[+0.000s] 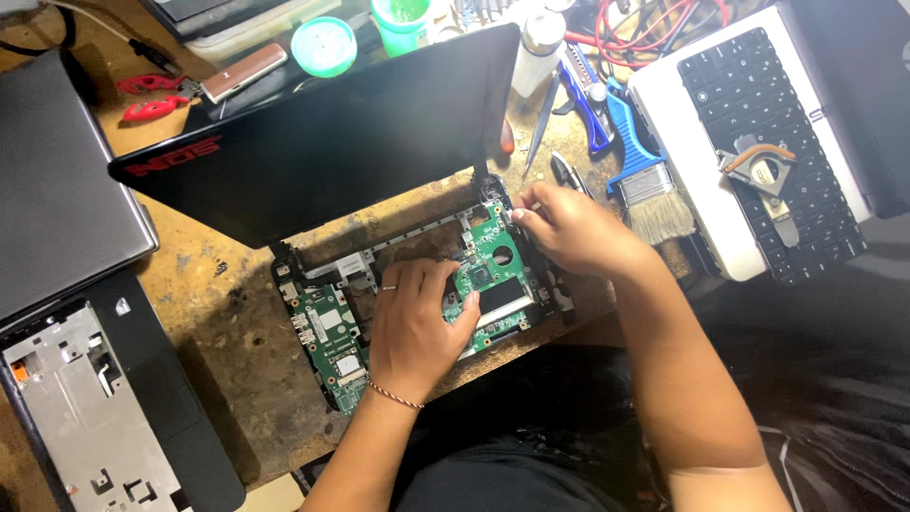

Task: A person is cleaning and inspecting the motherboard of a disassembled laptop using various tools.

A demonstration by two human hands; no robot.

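The left hand (414, 327) lay flat and spread, palm down, on the green printed circuit board (332, 332) seated in the opened black plastic base of a small laptop (313, 275), gripping nothing; it seemed to press there to keep the board and base from sliding on the worn brown wooden counter (227, 322). The right hand (569, 228) was curled at the base's far right corner, by the hinge, its fingertips (521, 210) pinched together on something too small to make out, so what it held, if anything, I cannot tell. The glossy black lid of the laptop (332, 133) stood tilted back behind the board, leaving the inside open to reach. Just right of the right hand lay a blue-handled brush with pale bristles (645, 180), close enough to grab, and beyond it a white laptop with a black keyboard (758, 142) carrying a metal cooling part with a copper pipe (758, 169). A grey closed laptop (57, 190) sat at the far left.
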